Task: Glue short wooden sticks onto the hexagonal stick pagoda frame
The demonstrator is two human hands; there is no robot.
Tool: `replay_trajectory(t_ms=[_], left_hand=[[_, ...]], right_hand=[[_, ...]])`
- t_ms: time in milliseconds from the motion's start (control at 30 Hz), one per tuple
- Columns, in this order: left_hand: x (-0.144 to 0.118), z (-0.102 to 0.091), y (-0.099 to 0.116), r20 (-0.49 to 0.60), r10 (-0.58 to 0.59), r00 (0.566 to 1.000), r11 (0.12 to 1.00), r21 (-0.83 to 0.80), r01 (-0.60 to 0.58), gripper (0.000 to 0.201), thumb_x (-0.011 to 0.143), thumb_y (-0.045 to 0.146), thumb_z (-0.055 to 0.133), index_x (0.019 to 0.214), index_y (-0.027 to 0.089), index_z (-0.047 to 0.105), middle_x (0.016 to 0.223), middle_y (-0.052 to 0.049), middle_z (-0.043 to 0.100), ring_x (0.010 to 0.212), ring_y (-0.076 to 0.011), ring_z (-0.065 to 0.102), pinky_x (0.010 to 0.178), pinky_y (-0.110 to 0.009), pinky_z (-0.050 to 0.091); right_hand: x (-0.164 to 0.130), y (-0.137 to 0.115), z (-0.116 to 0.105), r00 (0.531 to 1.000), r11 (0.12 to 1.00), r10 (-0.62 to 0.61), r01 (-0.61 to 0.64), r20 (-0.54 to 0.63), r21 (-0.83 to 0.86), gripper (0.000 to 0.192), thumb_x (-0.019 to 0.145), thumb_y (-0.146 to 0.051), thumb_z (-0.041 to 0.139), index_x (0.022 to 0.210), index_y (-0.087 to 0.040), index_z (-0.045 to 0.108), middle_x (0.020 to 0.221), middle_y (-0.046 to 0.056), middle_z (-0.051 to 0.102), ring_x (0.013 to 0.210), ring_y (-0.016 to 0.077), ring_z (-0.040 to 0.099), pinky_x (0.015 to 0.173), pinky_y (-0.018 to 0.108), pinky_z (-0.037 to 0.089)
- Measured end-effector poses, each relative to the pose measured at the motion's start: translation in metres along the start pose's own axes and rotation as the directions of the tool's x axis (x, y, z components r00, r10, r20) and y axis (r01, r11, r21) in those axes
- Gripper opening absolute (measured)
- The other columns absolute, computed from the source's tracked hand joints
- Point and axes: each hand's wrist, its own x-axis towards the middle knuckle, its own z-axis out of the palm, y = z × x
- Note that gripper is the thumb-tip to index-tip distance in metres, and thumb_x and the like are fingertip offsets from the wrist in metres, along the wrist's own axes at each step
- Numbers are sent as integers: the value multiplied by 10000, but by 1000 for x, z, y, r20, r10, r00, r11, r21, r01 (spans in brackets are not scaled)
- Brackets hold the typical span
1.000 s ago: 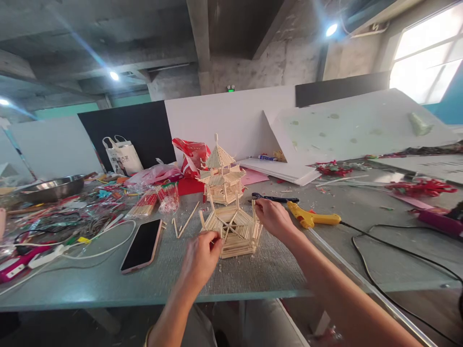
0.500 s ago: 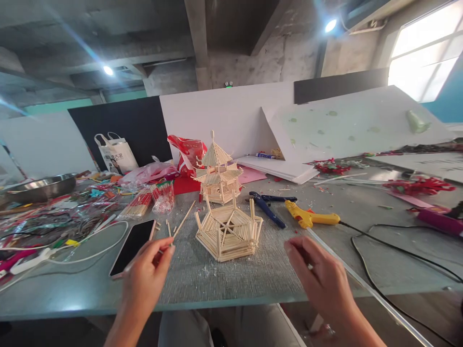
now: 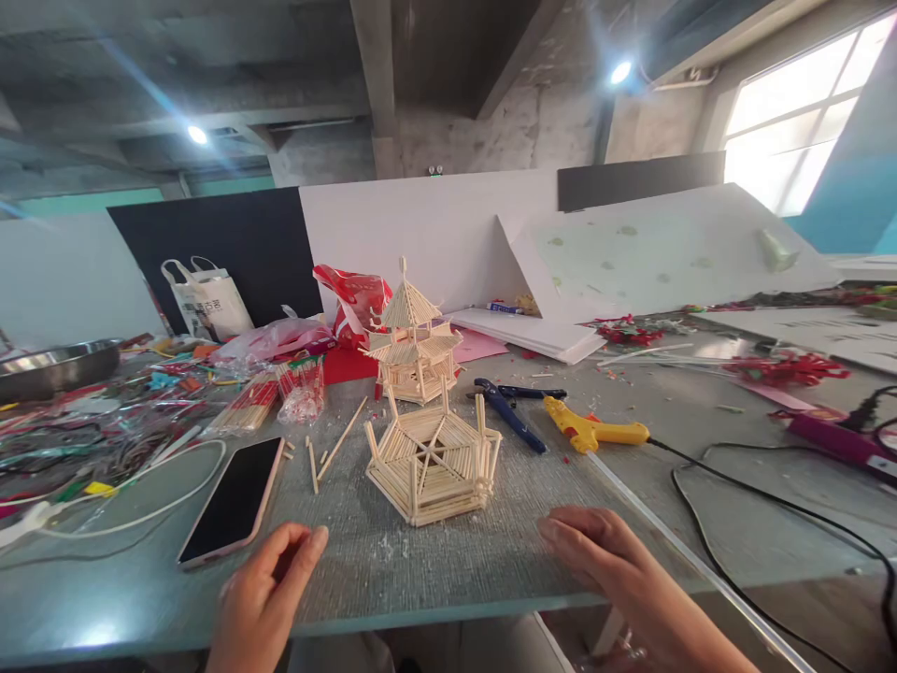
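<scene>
My left hand is at the table's front edge, fingers curled and thumb close to the forefinger, with nothing seen in it. My right hand rests low to the right, fingers loosely extended and holding nothing. Between and beyond them sits a six-sided stick base with short upright posts. Directly behind it stands a small tiered stick pagoda with a pointed roof. Loose sticks lie left of the base. Blue-handled pliers and a yellow glue gun lie to its right.
A phone lies near my left hand. Bagged sticks, a white cable and clutter fill the left side. From the glue gun, a black cord runs right. A clear rod overhangs the front edge. White boards are behind.
Both hands have lowered toward the table's front edge. The right hand's fingers have straightened. My left hand has moved away from the loose sticks, which stay on the table. The view has shifted slightly.
</scene>
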Motion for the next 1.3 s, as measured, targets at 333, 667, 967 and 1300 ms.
replay_trajectory(t_ms=[333,667,967,1300], left_hand=[[-2,0,3,6,9,1000,999,-53,-9,402,731,529,469,519,221,321,539,73,221,497,-100,290,495,-216,246],[-2,0,-2,-11,50,999,997,-54,-50,390,746,493,482,522,220,316,535,72,216,489,-95,288,489,-210,253],[-3,-1,1,11,31,999,995,-90,-29,404,734,515,492,528,219,310,537,71,215,492,-95,296,482,-198,264],[-2,1,-3,18,69,997,995,-74,-67,400,764,500,474,533,220,305,534,73,216,490,-95,276,481,-213,239]], right_hand=[[11,-4,-8,985,990,89,-103,151,92,537,774,-624,453,536,-191,241,483,-79,167,440,51,128,414,243,94],[9,-5,-6,992,978,97,-111,81,179,548,737,-617,506,515,-194,238,464,-83,157,430,47,111,424,249,79],[6,-2,-4,994,967,111,-112,18,230,520,793,-560,488,548,-193,213,527,-67,143,484,65,102,437,251,93],[9,3,2,997,998,47,-44,-65,44,542,777,-662,387,526,-201,253,469,-68,197,443,67,148,424,245,138]])
